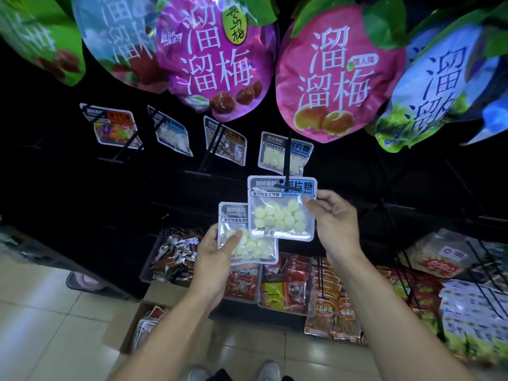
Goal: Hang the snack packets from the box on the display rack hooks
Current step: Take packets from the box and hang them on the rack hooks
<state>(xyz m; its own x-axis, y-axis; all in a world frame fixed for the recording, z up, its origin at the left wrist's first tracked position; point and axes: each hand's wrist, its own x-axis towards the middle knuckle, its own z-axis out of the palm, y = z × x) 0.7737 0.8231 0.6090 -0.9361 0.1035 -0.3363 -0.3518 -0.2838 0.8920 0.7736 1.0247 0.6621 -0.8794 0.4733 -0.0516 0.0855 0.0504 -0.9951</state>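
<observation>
My right hand [328, 215] pinched a candy packet [281, 207] by its right edge, its top at the tip of a black hook [287, 166]. My left hand [217, 251] gripped a second packet [247, 237] just below, partly behind the first. Another hung farther back on the hook. The box [129, 334] sat on the floor.

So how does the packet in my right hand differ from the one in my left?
The right hand pinches its candy packet by the edge, up at the hook tip; the left hand grips its packet lower, partly overlapped by the first. Both are clear packets of pale round candies.
</observation>
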